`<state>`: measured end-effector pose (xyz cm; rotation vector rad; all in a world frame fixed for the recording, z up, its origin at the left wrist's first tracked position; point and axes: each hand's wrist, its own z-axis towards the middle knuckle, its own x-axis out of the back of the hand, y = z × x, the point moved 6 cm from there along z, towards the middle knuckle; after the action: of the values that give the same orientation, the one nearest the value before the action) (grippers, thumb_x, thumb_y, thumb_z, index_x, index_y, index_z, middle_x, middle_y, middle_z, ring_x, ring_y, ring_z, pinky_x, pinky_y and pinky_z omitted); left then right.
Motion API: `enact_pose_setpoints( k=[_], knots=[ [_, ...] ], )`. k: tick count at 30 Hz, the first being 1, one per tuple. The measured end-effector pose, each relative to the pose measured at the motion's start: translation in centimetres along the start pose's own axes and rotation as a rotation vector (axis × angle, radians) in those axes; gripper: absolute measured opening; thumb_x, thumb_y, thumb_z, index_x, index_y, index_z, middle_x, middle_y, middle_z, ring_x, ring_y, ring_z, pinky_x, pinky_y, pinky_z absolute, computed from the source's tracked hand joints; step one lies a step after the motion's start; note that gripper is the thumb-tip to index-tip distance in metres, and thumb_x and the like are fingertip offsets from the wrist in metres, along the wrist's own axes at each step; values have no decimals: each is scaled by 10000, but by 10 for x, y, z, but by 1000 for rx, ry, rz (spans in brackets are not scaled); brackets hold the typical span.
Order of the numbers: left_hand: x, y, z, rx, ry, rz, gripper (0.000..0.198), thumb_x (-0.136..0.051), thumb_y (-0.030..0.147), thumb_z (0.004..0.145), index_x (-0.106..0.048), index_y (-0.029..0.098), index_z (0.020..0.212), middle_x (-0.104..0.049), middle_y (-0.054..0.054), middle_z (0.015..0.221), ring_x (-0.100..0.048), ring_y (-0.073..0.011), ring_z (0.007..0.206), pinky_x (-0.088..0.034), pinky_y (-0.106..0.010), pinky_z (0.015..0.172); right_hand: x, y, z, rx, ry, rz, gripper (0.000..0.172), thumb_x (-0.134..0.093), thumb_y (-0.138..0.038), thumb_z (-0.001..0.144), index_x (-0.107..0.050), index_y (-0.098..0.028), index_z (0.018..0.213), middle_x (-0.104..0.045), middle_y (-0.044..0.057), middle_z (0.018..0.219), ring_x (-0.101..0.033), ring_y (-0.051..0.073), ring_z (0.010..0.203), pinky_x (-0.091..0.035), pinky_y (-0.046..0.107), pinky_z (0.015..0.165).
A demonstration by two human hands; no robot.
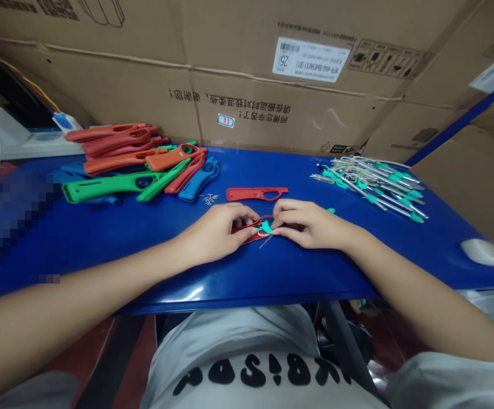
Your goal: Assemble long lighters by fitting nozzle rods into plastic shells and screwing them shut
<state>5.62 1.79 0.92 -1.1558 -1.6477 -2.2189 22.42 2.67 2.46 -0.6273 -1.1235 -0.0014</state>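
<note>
Over the blue table, my left hand point(225, 230) is closed round the left end of a red lighter casing half point(252, 236). My right hand point(304, 223) is closed at its right end, thumb and fingertips pinching at a green trigger piece point(266, 227) with a white wire. A thin metal strip sticks out below the green piece. Fingers hide much of the casing, and how firmly the green piece sits in it I cannot tell. Just beyond my hands lies another red casing half point(251, 194). Small metal pins or screws point(210, 199) lie in a little heap beyond my left hand.
Red, orange, green and blue lighter casings point(119, 162) are piled at the back left. At the back right lies a heap of metal tubes with green triggers point(379, 184). A cardboard box point(230, 68) walls off the back. A white rounded object point(483, 251) sits at the right edge.
</note>
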Motion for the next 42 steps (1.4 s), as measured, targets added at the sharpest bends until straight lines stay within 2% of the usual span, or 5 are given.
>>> enact_pose_setpoints(
  k=[6, 22, 37, 42],
  knots=[
    [0, 1, -1, 3, 11, -14, 230, -648, 298, 886, -736, 168, 1055, -716, -31, 858, -620, -147, 690, -504, -288, 672, 2, 1, 0, 22, 17, 39, 143, -593, -241, 979, -698, -171, 912, -625, 74, 950, -602, 144, 802, -481, 262, 728],
    [-2, 0, 0, 15, 11, -28, 181, -657, 223, 881, -741, 158, 1027, -700, -13, 818, -593, -127, 661, -456, -264, 631, 3, 0, -1, 62, 72, 62, 134, -605, -214, 974, -692, -152, 893, -617, 57, 884, -578, 122, 750, -458, 244, 689],
    [-1, -1, 1, -5, 21, -59, 171, -674, 215, 879, -747, 154, 1021, -709, -20, 828, -600, -126, 671, -470, -261, 637, 3, 1, 0, 23, 47, 45, 122, -647, -242, 961, -724, -150, 938, -628, 68, 918, -597, 128, 775, -479, 249, 685],
    [1, 1, 0, -29, 35, -66, 168, -675, 205, 873, -738, 153, 1021, -722, -28, 868, -630, -137, 718, -498, -271, 681, 4, 1, -1, 20, 28, 23, 128, -670, -266, 951, -716, -149, 970, -636, 68, 921, -601, 130, 777, -479, 245, 684]
  ],
)
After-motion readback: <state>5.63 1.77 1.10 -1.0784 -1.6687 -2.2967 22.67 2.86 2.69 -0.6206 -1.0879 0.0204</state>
